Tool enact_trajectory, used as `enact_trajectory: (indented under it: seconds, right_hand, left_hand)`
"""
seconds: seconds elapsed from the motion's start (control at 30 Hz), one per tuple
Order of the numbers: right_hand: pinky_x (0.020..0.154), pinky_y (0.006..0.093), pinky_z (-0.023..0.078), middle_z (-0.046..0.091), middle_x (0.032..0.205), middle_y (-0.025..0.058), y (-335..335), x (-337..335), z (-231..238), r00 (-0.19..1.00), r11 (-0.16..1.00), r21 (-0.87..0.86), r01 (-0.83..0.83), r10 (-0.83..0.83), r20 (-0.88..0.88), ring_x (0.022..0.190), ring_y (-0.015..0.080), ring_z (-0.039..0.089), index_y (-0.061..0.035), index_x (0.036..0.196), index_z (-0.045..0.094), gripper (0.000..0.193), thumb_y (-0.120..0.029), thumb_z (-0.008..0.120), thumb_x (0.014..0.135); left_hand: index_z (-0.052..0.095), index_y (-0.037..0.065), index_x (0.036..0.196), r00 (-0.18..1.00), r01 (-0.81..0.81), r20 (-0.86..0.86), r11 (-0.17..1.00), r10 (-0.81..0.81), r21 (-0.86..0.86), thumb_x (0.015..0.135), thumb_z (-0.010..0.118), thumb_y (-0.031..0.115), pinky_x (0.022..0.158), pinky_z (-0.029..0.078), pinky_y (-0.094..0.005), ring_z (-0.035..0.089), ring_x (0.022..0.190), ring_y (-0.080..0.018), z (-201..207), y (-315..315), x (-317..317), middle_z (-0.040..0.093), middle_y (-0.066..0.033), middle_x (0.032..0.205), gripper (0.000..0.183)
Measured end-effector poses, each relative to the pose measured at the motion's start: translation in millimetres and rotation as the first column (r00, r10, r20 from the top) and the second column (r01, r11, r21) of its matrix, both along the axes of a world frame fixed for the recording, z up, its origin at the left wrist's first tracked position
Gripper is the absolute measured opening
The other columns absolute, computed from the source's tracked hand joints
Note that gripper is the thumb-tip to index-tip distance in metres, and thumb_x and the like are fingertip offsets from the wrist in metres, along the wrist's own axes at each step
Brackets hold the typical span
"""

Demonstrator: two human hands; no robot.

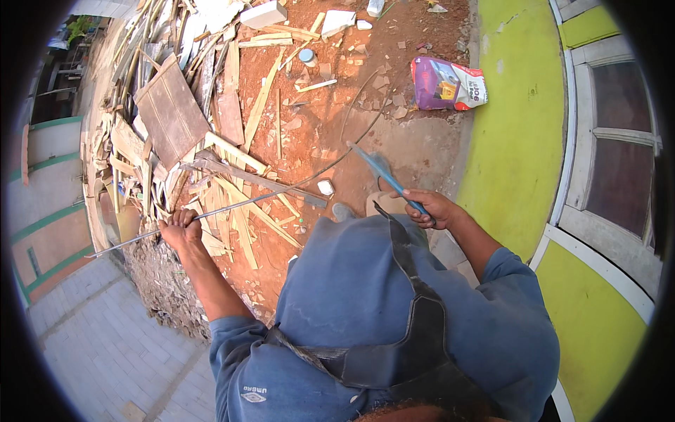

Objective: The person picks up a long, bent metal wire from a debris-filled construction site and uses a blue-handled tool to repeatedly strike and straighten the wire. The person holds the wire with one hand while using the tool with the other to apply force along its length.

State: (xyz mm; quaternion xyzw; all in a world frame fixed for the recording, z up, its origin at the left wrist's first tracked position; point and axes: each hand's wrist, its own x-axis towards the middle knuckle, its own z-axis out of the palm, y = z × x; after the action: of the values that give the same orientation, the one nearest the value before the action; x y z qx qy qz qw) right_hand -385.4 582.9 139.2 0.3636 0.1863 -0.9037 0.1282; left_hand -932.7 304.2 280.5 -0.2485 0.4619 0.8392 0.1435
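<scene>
the ground here is bare red-brown earth [330,133], strewn with small pale rubble chips. a purple and white sack [448,84] lies on its side at the earth's right edge; the rest is placed from it. well to its left sprawls a heap of splintered pale wood [211,169] with a flat brown panel [171,112] on top. up and left of the sack lie white blocks [264,14]. far down-left begins grey paving [105,344].
</scene>
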Motion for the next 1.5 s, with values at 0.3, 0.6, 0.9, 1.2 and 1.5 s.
enact_trajectory:
  seconds: [0.3, 0.6, 0.9, 1.2, 1.5]
  right_hand:
    - [0.034, 0.0203, 0.031, 0.049, 0.066, -0.0029, 4, -24, 38, 0.993, 0.997, 0.000, 0.072, -0.071, 0.092, 0.041, 0.0035, 0.037, -0.0045, 0.138, 0.059, 0.043, -0.038, 0.052, 0.112]
    - [0.036, 0.0242, 0.027, 0.047, 0.065, -0.0046, -9, -22, 18, 0.977, 0.989, 0.094, -0.117, 0.098, 0.189, 0.042, 0.0050, 0.036, -0.0105, 0.122, 0.064, 0.039, -0.046, 0.053, 0.110]
    - [0.036, 0.0223, 0.027, 0.047, 0.064, -0.0029, 17, -10, 32, 0.993, 0.999, 0.017, -0.039, 0.037, 0.114, 0.042, 0.0041, 0.035, -0.0033, 0.124, 0.061, 0.043, -0.043, 0.051, 0.112]
    - [0.035, 0.0217, 0.028, 0.045, 0.064, -0.0034, 43, -20, 58, 0.977, 0.997, 0.015, -0.072, 0.067, 0.201, 0.041, 0.0032, 0.034, -0.0048, 0.125, 0.062, 0.041, -0.043, 0.051, 0.112]
    - [0.038, 0.0205, 0.029, 0.046, 0.066, -0.0048, 34, -25, 41, 0.977, 0.972, 0.184, -0.143, 0.110, 0.181, 0.044, 0.0028, 0.036, -0.0063, 0.124, 0.063, 0.047, -0.050, 0.053, 0.110]
  left_hand:
    - [0.030, 0.019, 0.069, 0.996, -0.030, -0.089, 0.999, 0.027, -0.024, 0.112, 0.038, 0.054, 0.041, 0.018, -0.0246, 0.017, 0.048, -0.0110, 12, 1, 17, 0.023, 0.0042, 0.057, 0.056]
    - [0.031, 0.018, 0.075, 0.976, -0.015, -0.216, 0.971, -0.038, -0.240, 0.113, 0.038, 0.051, 0.042, 0.017, -0.0262, 0.016, 0.050, -0.0105, 34, 40, 56, 0.021, 0.0036, 0.061, 0.051]
    - [0.029, 0.016, 0.077, 0.988, -0.145, -0.062, 0.982, 0.138, -0.122, 0.112, 0.040, 0.052, 0.041, 0.017, -0.0265, 0.015, 0.050, -0.0112, 15, 15, 42, 0.022, 0.0029, 0.061, 0.052]
    - [0.027, 0.017, 0.076, 0.980, -0.198, -0.035, 0.979, 0.196, -0.050, 0.112, 0.039, 0.055, 0.040, 0.017, -0.0264, 0.015, 0.049, -0.0117, -1, -7, 47, 0.022, 0.0027, 0.061, 0.054]
    - [0.028, 0.018, 0.076, 0.963, -0.246, -0.127, 0.967, 0.238, -0.059, 0.112, 0.040, 0.051, 0.041, 0.016, -0.0267, 0.015, 0.050, -0.0119, 26, -6, 67, 0.021, 0.0030, 0.061, 0.051]
